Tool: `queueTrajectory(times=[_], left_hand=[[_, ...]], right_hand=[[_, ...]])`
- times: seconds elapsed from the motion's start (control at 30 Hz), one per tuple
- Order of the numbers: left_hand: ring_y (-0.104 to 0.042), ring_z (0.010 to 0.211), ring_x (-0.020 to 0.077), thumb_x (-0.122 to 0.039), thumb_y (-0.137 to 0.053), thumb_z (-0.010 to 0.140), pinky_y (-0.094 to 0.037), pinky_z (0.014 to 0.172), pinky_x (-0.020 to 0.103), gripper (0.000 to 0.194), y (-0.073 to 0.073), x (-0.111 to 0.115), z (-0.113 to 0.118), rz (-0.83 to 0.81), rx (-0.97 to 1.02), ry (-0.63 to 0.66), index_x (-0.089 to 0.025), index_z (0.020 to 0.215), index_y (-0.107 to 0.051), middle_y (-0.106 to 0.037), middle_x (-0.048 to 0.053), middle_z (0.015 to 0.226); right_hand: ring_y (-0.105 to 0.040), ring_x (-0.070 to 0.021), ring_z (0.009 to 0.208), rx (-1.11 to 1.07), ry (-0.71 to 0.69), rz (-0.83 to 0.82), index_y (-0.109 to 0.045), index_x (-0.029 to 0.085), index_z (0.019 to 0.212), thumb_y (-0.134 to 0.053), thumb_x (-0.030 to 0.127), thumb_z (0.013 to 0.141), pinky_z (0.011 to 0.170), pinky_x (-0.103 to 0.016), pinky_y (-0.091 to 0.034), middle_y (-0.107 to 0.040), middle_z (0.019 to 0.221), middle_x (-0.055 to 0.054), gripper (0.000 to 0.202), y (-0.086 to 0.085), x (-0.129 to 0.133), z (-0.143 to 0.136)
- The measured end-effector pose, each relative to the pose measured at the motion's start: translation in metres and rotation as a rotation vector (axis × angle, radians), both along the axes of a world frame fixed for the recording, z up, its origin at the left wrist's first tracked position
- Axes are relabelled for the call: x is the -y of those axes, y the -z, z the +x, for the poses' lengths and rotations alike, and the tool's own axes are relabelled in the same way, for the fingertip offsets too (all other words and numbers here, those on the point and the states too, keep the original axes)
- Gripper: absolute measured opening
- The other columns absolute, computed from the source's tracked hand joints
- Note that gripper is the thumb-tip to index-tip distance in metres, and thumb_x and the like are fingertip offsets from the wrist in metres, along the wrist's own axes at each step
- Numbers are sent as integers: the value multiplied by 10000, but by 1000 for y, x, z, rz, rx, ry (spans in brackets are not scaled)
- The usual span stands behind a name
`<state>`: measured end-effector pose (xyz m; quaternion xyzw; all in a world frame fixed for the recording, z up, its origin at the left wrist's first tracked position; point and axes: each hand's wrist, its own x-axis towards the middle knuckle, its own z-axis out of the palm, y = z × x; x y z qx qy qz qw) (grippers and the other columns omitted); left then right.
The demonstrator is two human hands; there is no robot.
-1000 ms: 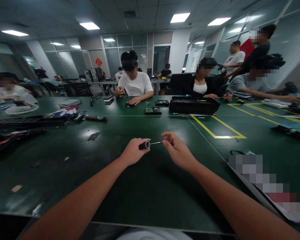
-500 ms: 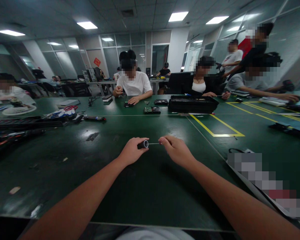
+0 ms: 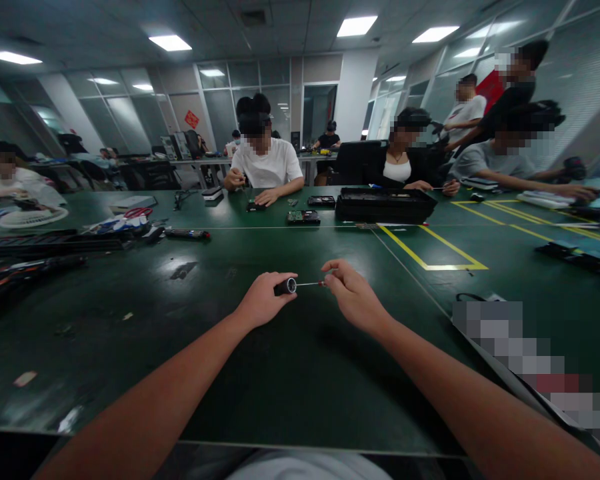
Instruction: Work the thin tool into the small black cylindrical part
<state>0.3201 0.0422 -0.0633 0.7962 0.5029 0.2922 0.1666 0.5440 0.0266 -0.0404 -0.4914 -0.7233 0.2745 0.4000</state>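
My left hand (image 3: 263,298) grips a short black cylinder (image 3: 283,288) whose round, silver-rimmed end faces me. In my right hand (image 3: 353,293) is a thin screwdriver (image 3: 308,285), held between thumb and fingertips near its small red part. Its slim metal shaft points left, and the tip meets or passes behind the cylinder's rim; I cannot tell which. Most of the screwdriver's handle is hidden by my fingers. Both hands are above the green tabletop (image 3: 280,387).
Across the table a person in a white shirt (image 3: 267,163) handles a small dark device. A black tray (image 3: 386,205) and a circuit board (image 3: 303,217) lie at the far side. Tools (image 3: 187,234) and red-handled scissors (image 3: 138,213) are left. A pixelated sheet (image 3: 510,360) lies right.
My right fingers have opened out a little and shifted on the screwdriver, uncovering its red part. The left hand still grips the cylinder in nearly the same place.
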Motion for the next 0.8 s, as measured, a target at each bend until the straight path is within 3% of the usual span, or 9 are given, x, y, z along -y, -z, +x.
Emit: queueTrajectory(times=[0.17, 0.33, 0.43, 0.5, 0.8], left_hand=[[-584, 971, 229, -274, -682, 841, -440, 907, 384, 406, -3, 2, 3, -6, 9, -6, -266, 1244, -637, -672, 40, 1045], [-560, 1025, 242, -303, -652, 877, -346, 1046, 489, 407, -9, 5, 5, 106, -57, -9, -287, 1280, -606, -666, 40, 1065], [-553, 1056, 250, -303, -646, 883, -226, 1113, 564, 404, -7, 3, 5, 109, -93, -47, -305, 1285, -598, -662, 31, 1085], [-557, 1050, 253, -297, -656, 874, -230, 1107, 567, 396, -4, 2, 5, 71, -105, -49, -302, 1267, -610, -662, 29, 1076], [-561, 1009, 240, -311, -658, 873, -328, 1035, 495, 384, -5, 4, 6, 47, -80, -4, -292, 1254, -617, -660, 26, 1061]], right_hand=[[-595, -174, 763, -325, -1, -41, -565, 207, 937, -586, 389, 850, 718, -324, -483, -637, 843, -25, 203, 9, -8, -2], [-607, -182, 675, -661, 81, -273, -583, 206, 856, -525, 497, 877, 726, -377, -551, -617, 747, -43, 297, 18, -20, -2], [-608, -190, 683, -672, 193, -228, -561, 220, 822, -524, 480, 879, 688, -367, -554, -611, 754, -46, 269, 21, -23, 0], [-614, -191, 726, -646, 215, -160, -572, 220, 858, -527, 481, 885, 697, -361, -549, -626, 805, -50, 266, 20, -22, 0], [-593, -168, 752, -520, 101, -56, -594, 187, 953, -515, 469, 927, 736, -339, -500, -635, 837, -42, 293, 14, -12, -5]])
